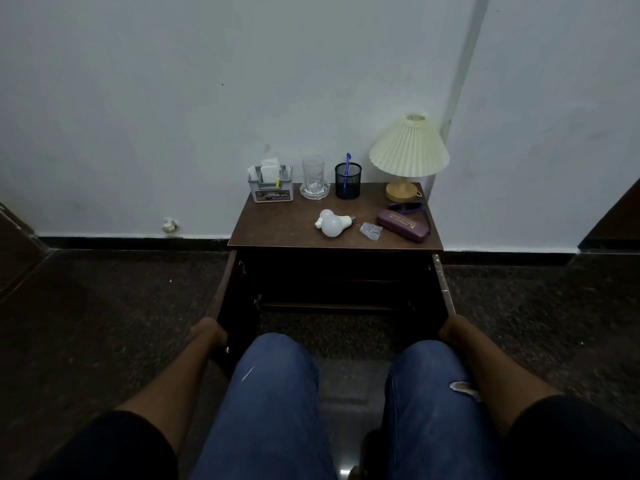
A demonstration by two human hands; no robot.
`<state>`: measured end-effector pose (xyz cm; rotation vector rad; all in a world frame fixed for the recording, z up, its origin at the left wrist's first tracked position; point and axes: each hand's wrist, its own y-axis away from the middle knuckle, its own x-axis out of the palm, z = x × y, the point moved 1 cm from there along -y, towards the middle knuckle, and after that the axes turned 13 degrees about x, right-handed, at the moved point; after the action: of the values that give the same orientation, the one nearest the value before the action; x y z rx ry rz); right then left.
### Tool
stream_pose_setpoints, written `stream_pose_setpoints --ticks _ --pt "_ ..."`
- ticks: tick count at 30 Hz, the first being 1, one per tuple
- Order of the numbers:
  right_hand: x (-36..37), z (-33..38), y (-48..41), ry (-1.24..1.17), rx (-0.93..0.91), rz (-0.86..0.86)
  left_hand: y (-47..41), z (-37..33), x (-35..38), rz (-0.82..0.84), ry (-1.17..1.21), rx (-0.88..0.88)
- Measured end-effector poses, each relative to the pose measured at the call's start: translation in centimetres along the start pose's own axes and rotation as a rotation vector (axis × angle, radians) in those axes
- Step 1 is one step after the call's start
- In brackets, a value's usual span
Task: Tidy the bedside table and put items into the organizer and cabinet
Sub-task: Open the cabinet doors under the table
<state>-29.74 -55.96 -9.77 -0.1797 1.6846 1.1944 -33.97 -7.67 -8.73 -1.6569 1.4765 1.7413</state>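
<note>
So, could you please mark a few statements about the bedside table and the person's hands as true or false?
1. Both dark wooden cabinet doors stand open. True.
2. The two white light bulbs sit in the grey plastic organizer. False: they lie on the brown tabletop.
3. The blue pen stands in the black mesh cup. True.
4. The left hand holds the purple glasses case. False: it grips the left door's edge.
5. The right hand grips the right door. True.

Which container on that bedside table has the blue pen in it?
The black mesh cup, between the empty glass and the lamp; the grey organizer holds papers.
</note>
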Motion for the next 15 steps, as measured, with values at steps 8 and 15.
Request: stream_pose_setpoints --ticks 8,15 --pt "-0.7 0.5 1.1 -0.269 0.184 -0.166 0.6 -2.7 -1.2 -0.136 0.117 0.014" --pt "-1.9 2.3 2.8 -0.187 -0.077 -0.451 1.5 -5.9 -1.7 -0.244 0.125 0.086"
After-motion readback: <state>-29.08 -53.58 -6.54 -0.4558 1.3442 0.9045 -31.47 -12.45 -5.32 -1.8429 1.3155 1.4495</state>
